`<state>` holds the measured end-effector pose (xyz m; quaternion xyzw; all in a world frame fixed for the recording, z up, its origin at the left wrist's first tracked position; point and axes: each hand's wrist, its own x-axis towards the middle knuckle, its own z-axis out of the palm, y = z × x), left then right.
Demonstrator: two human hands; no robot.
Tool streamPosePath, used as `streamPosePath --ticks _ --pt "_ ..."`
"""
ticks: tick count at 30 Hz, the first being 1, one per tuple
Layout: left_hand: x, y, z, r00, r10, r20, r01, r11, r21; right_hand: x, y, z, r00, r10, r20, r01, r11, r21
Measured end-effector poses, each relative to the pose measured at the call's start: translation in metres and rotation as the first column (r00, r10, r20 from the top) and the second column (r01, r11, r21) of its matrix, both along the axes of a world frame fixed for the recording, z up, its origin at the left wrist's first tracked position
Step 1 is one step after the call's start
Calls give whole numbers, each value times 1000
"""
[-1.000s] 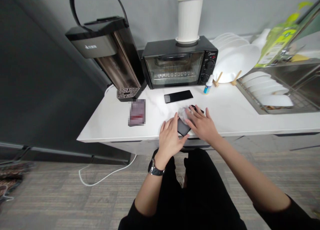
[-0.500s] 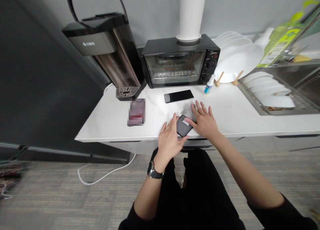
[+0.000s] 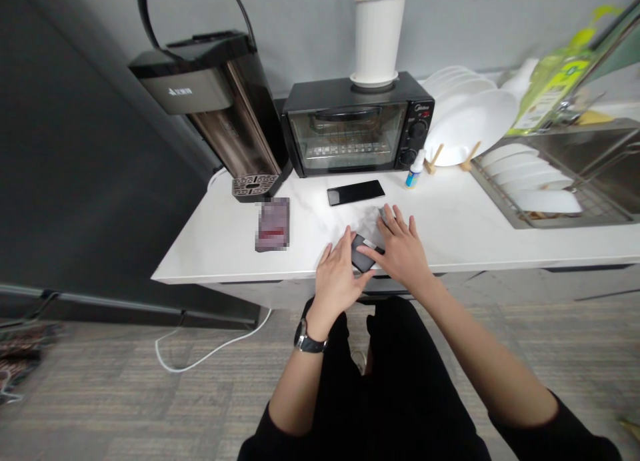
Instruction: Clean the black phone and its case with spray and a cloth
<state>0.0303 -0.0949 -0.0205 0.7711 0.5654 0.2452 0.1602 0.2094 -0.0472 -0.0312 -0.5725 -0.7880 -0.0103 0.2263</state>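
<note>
A flat, dark, rectangular object (image 3: 361,259) with a small white label lies on the counter near its front edge; its kind is not clear. My left hand (image 3: 340,271), with a watch on the wrist, holds it between the fingers along its left side and the thumb at its lower corner. Across its upper right reaches the thumb of my right hand (image 3: 403,247), whose other fingers are stretched forward, slightly spread. Something small and grey (image 3: 383,215) shows at those fingertips, too indistinct to name. Beyond both hands lies a black smartphone (image 3: 356,193).
Behind stand a toaster oven (image 3: 350,134), a water dispenser (image 3: 220,107) and a small spray bottle (image 3: 415,170). A blurred-out purple item (image 3: 273,224) lies left. Plates (image 3: 470,127) stand in a rack beside the sink (image 3: 505,201). The white counter (image 3: 210,247) ends close to my body.
My right hand has slid a little to the left, its thumb reaching further across the dark object. My left hand has stayed nearly still. The view has shifted slightly.
</note>
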Motion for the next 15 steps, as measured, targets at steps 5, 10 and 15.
streamPosePath --ticks 5,10,15 --pt "-1 1 -1 1000 -7 2 7 1000 2 -12 2 0 995 -66 -69 70 996 57" --pt "-2 2 -2 1000 -25 0 25 1000 -2 -2 19 6 995 -92 -33 95 992 85" --pt "-1 2 -1 1000 -17 6 17 1000 -5 2 29 18 998 -36 60 32 997 65"
